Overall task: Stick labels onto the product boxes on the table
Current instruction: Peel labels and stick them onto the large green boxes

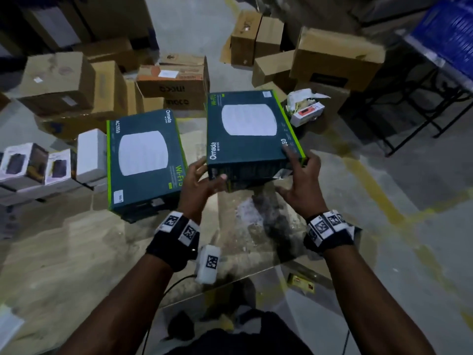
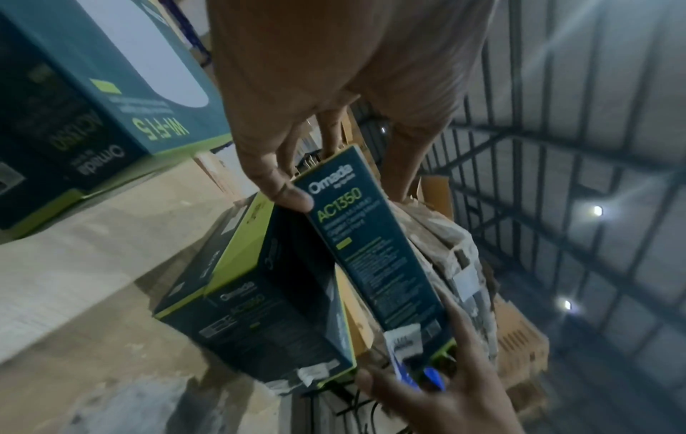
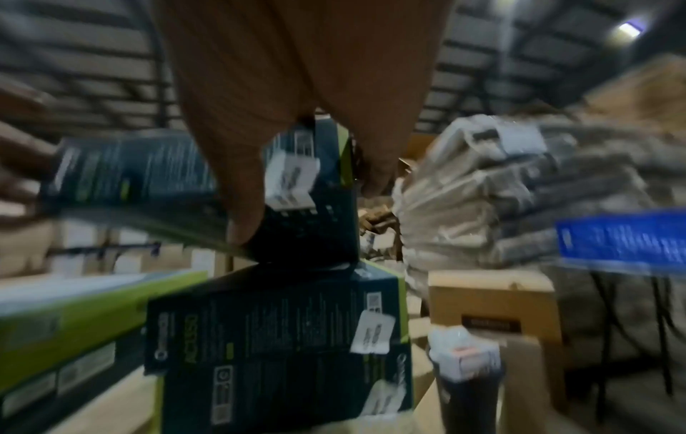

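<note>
Nearest, both forearms reach over the pale table (image 1: 76,252), each wrist banded with black-and-white coded tags. Between the hands sits the raised Omada box (image 1: 249,134), a dark teal carton tipped up above a lower Omada box (image 2: 260,308) of the same make. The left hand (image 1: 202,180) grips the raised box's near-left corner, thumb pressed on the side panel beside the printed "Omada" and "AC1350", fingers reaching behind the top edge. The right hand (image 1: 299,180) holds the near-right corner, thumb on the side face and forefinger laid on the top face; its other fingers spread loosely below. A white label (image 3: 293,179) is stuck to the raised box's side just beside the right thumb, its print too blurred to read. The right wrist view is smeared throughout. Left of the raised box lies a flat Omada box (image 1: 146,160), marked "AC1350" and "Wi-Fi 5", with a small white tag reading "No.1". Beyond the raised box stand brown cartons (image 1: 171,80), one printed "ingco" upside down.
</note>
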Available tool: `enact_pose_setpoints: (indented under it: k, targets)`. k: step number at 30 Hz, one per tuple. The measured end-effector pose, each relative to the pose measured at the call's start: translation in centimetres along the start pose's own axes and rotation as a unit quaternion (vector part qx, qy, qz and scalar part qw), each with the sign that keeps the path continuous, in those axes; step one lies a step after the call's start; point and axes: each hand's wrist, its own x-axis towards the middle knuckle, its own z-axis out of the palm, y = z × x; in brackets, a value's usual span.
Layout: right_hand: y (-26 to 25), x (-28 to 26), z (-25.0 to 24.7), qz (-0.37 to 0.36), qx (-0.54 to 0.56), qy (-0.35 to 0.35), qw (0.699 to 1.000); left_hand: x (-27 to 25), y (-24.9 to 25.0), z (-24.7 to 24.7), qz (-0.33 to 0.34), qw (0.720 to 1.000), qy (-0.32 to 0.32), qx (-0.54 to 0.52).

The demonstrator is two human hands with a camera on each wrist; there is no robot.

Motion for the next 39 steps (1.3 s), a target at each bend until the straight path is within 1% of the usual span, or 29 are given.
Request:
enact_pose_setpoints:
  k: [1, 3, 4, 6, 8, 11, 13, 15, 18, 19, 21, 23, 25, 27, 30, 35, 36, 39]
  targets:
    - [-0.9, -0.3, -0.7, -0.02, -0.01, 0.03, 0.999, -0.7, 0.8, -0.6, 0.002, 1.0, -0.001, -0.023]
    - [-2.1, -0.6, -2.0, -0.057, -0.051, 0.087, 0.993, -1.8, 2.0, -1.8, 0.011, 0.998, -0.024, -0.048]
    - [-2.8, -0.8, -2.7, -0.077, -0.077, 0.101, 0.989, -2.3, 2.5, -2.3, 0.016, 0.998, -0.037, -0.052]
    - [-4.4, -1.4, -3.8, -0.118, -0.104, 0.096, 0.983, -3.6, 3.2, -3.4, 0.026, 0.997, -0.05, -0.05]
    - [-6.6, -2.6, -4.6, -0.145, -0.095, 0.081, 0.981, -4.7, 4.1, -5.0, 0.041, 0.995, -0.061, -0.063]
    - [-10.3, -5.2, -5.6, -0.152, -0.091, 0.096, 0.979, -6.6, 5.2, -8.0, 0.07, 0.99, -0.084, -0.092]
    - [-12.9, -7.4, -6.1, -0.132, -0.078, 0.128, 0.98, -8.0, 5.6, -9.8, 0.091, 0.986, -0.104, -0.091]
    - [-15.3, -9.9, -6.8, -0.096, -0.045, 0.179, 0.978, -9.1, 5.5, -11.3, 0.1, 0.986, -0.118, -0.068]
    - [-18.0, -13.4, -8.4, -0.004, -0.022, 0.27, 0.963, -10.4, 4.2, -13.0, 0.071, 0.987, -0.14, -0.009]
    - [-18.5, -14.7, -9.1, 0.033, 0.004, 0.291, 0.956, -10.9, 3.5, -13.4, 0.056, 0.987, -0.148, 0.017]
    - [-19.0, -17.3, -10.1, 0.095, 0.105, 0.309, 0.941, -11.6, 1.4, -14.1, 0.027, 0.987, -0.148, 0.065]
    - [-19.2, -19.9, -10.6, 0.144, 0.214, 0.296, 0.92, -12.5, -0.8, -14.9, -0.005, 0.984, -0.134, 0.121]
    - [-19.1, -22.5, -10.4, 0.196, 0.295, 0.263, 0.897, -13.3, -3.2, -16.2, -0.041, 0.977, -0.134, 0.163]
    - [-18.5, -24.9, -9.4, 0.25, 0.34, 0.232, 0.876, -14.6, -5.0, -17.4, -0.077, 0.973, -0.152, 0.156]
    - [-17.5, -27.8, -7.0, 0.308, 0.393, 0.183, 0.847, -16.8, -6.9, -19.6, -0.124, 0.97, -0.185, 0.102]
    - [-18.3, -29.8, -0.3, 0.375, 0.432, 0.052, 0.818, -19.1, -10.0, -26.6, -0.121, 0.98, -0.13, 0.092]
    - [-18.4, -29.7, 1.1, 0.38, 0.433, 0.023, 0.817, -19.4, -10.7, -28.4, -0.135, 0.98, -0.116, 0.093]
    - [-19.3, -28.9, 5.7, 0.394, 0.437, -0.051, 0.807, -20.4, -12.7, -33.8, -0.204, 0.974, -0.064, 0.068]
